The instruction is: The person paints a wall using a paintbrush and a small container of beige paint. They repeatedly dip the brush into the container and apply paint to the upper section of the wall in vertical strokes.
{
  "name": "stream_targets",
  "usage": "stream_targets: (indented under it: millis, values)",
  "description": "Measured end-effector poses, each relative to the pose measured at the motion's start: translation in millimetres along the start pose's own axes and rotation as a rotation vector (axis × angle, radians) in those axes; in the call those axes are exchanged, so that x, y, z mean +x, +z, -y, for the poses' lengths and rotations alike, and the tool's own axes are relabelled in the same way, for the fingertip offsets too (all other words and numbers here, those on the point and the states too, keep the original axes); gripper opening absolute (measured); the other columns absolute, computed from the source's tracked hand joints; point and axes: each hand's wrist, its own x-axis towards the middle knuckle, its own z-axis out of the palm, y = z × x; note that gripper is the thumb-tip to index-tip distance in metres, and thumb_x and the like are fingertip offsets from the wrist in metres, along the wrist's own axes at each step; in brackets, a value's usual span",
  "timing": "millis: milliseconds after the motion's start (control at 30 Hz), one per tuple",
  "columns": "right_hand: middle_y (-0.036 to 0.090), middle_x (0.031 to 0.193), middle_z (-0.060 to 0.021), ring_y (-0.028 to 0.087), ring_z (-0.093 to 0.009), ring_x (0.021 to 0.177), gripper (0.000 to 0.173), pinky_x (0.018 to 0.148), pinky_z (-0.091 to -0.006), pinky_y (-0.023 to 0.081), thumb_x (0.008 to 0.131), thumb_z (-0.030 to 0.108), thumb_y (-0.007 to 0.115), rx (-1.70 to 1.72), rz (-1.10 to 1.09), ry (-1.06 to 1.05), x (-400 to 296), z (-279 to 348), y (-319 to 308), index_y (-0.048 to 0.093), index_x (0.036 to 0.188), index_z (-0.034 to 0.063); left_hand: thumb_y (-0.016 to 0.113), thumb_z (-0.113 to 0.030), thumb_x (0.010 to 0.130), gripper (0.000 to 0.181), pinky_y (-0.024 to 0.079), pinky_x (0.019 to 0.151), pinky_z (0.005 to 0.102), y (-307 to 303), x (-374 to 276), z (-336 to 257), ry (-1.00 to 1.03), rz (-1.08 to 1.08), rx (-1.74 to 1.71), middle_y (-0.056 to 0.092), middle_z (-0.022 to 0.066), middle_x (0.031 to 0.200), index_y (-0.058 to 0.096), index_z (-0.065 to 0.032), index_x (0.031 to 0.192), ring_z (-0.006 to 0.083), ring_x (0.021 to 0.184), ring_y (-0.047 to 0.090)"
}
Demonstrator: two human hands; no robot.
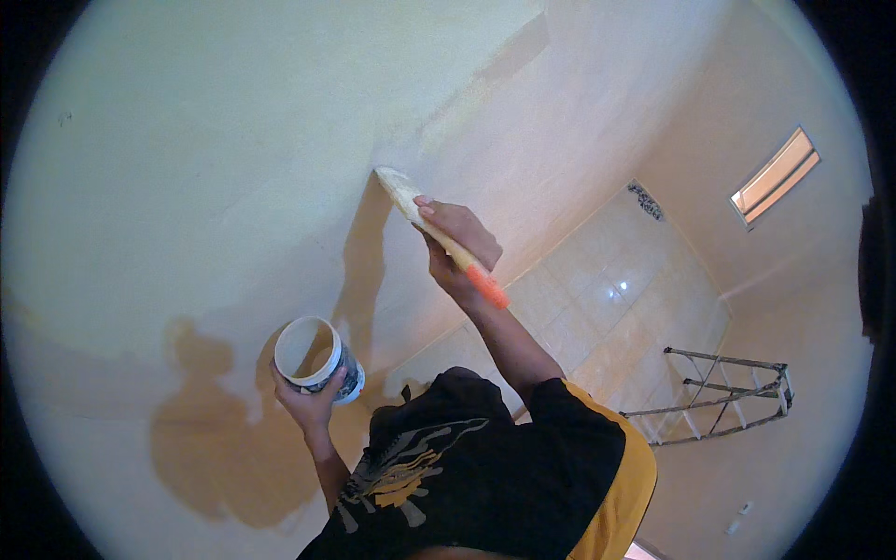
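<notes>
My right hand [458, 241] grips a paintbrush [400, 192] with a pale handle and an orange end. The brush's bristle tip touches or nearly touches the wall [245, 140], just below a patch of uneven colour. Lower down, my left hand [311, 402] is wrapped around a white plastic tub [350, 378] with a dark printed band. The tub is tilted so that its mouth shows. Shadow covers part of its inside, and how much paint it holds cannot be told.
A paint-spotted stepladder [735, 395] stands behind me on the right, on a tiled floor [595, 301]. Dark debris [645, 201] lies in the floor's far corner. A narrow window [777, 175] is set in the adjoining wall. My shadow [231, 434] falls across the painted wall.
</notes>
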Motion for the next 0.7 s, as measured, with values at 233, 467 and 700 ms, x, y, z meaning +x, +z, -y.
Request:
stream_targets:
  millis: [233,467,700]
  values:
    - [0.072,0.12,-0.0125,0.07,-0.022,0.11,0.034,0.098,-0.0358,0.059,0.09,-0.01,0.076,0.498,-0.136,0.343,80.0,-101.3,-41.9,0.067,0.122,-0.0052,0.103,-0.022,0.059,0.102,0.053,0.104,0.0446,1.8,-11.7,1.3,-0.05,-0.037,-0.006,0.066,0.0162,0.132,0.05,0.0,0.143,0.0306,0.122,0.065]
    - [0.073,0.12,-0.0177,0.071,-0.024,0.112,0.03,0.098,-0.0382,0.062,0.09,-0.012,0.077,0.223,-0.324,-0.01,186.3,-166.3,-118.5,0.069,0.119,-0.0083,0.102,-0.02,0.06,0.099,0.053,0.103,0.0452,26.8,-15.2,-4.8,-0.067,-0.031,0.029,0.066,0.0157,0.13,0.051,-0.0008,0.142,0.0303,0.12,0.065]
    - [0.076,0.109,-0.0149,0.075,-0.028,0.102,0.024,0.088,-0.0377,0.062,0.088,-0.005,0.08,-0.466,-0.193,-0.217,113.9,-143.0,-84.2,0.072,0.111,-0.0005,0.102,-0.019,0.058,0.1,0.051,0.105,0.0456,32.7,-17.7,-12.8,-0.057,-0.037,0.018,0.066,0.0157,0.129,0.051,0.0001,0.142,0.0304,0.121,0.065]
